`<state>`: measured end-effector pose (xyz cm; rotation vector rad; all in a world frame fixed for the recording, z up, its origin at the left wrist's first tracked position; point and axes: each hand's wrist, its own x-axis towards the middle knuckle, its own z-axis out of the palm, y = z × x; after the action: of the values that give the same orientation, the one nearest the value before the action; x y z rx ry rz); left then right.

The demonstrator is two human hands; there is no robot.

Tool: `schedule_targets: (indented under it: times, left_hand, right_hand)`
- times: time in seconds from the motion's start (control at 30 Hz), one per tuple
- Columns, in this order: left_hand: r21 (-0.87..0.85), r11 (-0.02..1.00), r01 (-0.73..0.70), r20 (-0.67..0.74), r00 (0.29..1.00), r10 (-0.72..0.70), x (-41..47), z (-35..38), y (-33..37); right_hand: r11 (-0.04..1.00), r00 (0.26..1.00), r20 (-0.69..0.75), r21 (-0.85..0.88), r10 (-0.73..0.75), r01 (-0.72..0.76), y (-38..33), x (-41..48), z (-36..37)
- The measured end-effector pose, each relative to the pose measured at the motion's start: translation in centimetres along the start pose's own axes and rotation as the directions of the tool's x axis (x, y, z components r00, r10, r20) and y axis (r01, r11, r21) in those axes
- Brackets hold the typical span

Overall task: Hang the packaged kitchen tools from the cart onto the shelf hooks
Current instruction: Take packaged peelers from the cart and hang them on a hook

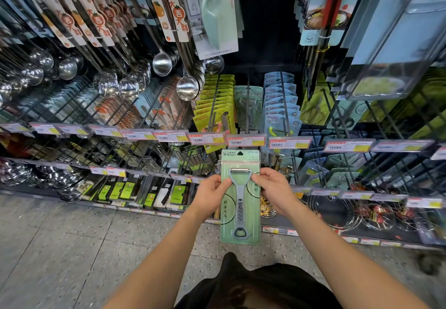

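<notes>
Left hand [212, 194]: closed on the left edge of a packaged peeler [240, 197], thumb laid across the front of the card. Right hand [272, 189]: closed on the right edge of the same pack, fingers curled behind.

Packaged peeler: pale green card with a grey peeler under clear plastic, held upright between both hands, blade end far, its hang hole just below a row of price tags [246, 140]. It is held in front of the shelf, not yet on a hook.

Directly beyond: a hook [247, 105] carrying similar green peeler packs. To the left, yellow-green packs [217, 96]; to the right, blue packs [280, 96].

Far left: steel ladles [161, 63] hung in rows.

Near: speckled floor [72, 248].
</notes>
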<state>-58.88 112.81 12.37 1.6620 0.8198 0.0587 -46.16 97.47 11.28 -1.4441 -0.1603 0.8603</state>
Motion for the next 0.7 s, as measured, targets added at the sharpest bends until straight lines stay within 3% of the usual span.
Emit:
schedule_targets:
  times: [0.23, 0.57, 0.7]
  left_hand:
    - [-0.001, 1.000, -0.003, 0.056, 0.998, 0.003, -0.1, -0.1, 0.0]
    - [-0.192, 0.981, 0.042, 0.151, 0.988, -0.012, -0.2, 0.4, 1.0]
    - [-0.153, 0.987, 0.040, 0.137, 0.990, -0.019, -0.2, 0.8, 1.0]
  right_hand:
    - [1.000, 1.000, 0.014, -0.002, 0.005, -0.005, -0.5, -0.3, -0.4]
    - [0.993, 0.997, 0.036, 0.095, 0.063, -0.066, -1.1, -0.1, -1.2]
    - [0.995, 0.998, 0.018, 0.075, 0.066, -0.068, -1.1, 0.0, -1.2]
